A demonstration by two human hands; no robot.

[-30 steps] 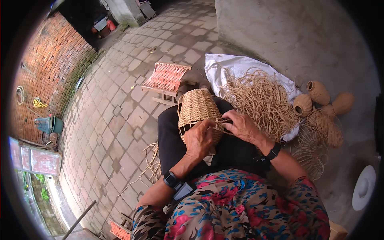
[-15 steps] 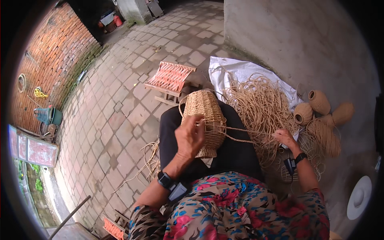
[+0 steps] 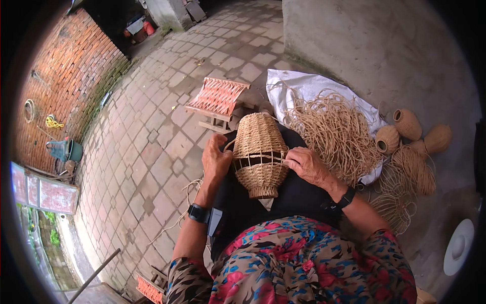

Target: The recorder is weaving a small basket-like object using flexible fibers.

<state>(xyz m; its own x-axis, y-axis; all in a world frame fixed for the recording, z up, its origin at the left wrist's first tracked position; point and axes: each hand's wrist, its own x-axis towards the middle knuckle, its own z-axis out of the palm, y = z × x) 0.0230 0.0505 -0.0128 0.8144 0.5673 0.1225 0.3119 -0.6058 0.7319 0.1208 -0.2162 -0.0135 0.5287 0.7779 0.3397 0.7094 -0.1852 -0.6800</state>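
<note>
A woven straw-cord basket (image 3: 259,133) lies on my lap. Its wide middle has a gap where bare upright ribs show between the two woven parts, and the narrow neck points toward me. At the basket's left side my left hand (image 3: 216,156) is closed, its fingers curled on a strand of straw cord (image 3: 230,145). My right hand (image 3: 307,166) pinches cord at the right edge of the gap, thumb and forefinger pressed together. What lies inside those fingers is partly hidden.
Loose straw cord (image 3: 331,137) heaps on a white sack (image 3: 288,81) to the right. Beyond it stand several finished woven baskets (image 3: 407,124), with a cord bundle (image 3: 414,169) and wire frames (image 3: 397,202). A stool with an orange woven seat (image 3: 220,96) is ahead.
My right hand has come in from far right to the basket's right edge. My left hand has moved from the basket's front to its left side. The stretched cord no longer spans rightward.
</note>
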